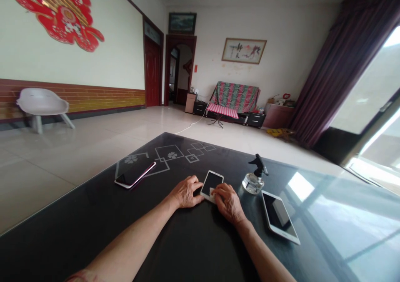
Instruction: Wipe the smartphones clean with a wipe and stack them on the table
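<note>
A white smartphone (213, 179) with a dark screen lies face up on the dark glossy table. My left hand (186, 193) grips its left side, the fingers along the edge and the thumb by the lower corner. Bunched in the fingers of my right hand (228, 202) is a small white tissue (211, 192), pressed on the lower part of the screen. To the right stands a clear spray bottle (253, 182) with a black trigger head. A white tablet (280, 216) lies beyond my right wrist.
Another phone (135, 177) with a pale frame rests on the left of the table (78, 227), near its patterned end. Across the tiled floor are a white child's chair (43, 102), a small checked folding table (222, 110) and a purple curtain (331, 69). Window light reflects at right.
</note>
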`<state>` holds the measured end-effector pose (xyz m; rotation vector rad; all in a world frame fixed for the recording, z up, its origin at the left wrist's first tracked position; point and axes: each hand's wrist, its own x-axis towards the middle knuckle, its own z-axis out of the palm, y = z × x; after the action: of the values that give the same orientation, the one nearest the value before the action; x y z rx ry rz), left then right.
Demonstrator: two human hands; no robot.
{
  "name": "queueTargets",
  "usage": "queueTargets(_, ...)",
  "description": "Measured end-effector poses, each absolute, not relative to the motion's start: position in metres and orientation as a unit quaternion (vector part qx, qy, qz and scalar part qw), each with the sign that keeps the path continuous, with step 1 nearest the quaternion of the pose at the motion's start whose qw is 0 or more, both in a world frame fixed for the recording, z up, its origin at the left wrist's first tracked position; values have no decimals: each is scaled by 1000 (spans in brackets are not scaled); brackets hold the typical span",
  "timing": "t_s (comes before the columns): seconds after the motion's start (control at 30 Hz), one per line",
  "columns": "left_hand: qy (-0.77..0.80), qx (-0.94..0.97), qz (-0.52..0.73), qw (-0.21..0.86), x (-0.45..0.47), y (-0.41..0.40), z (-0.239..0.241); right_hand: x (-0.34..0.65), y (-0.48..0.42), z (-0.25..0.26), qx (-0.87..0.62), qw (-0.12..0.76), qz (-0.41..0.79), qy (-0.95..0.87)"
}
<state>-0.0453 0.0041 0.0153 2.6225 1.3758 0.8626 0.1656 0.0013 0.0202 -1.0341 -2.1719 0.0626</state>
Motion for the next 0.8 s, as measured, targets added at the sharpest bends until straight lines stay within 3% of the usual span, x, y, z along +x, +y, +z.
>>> queueTargets(0.8,434,859,269,31,-45,3,17,167,6,15,-441,357,3,-824)
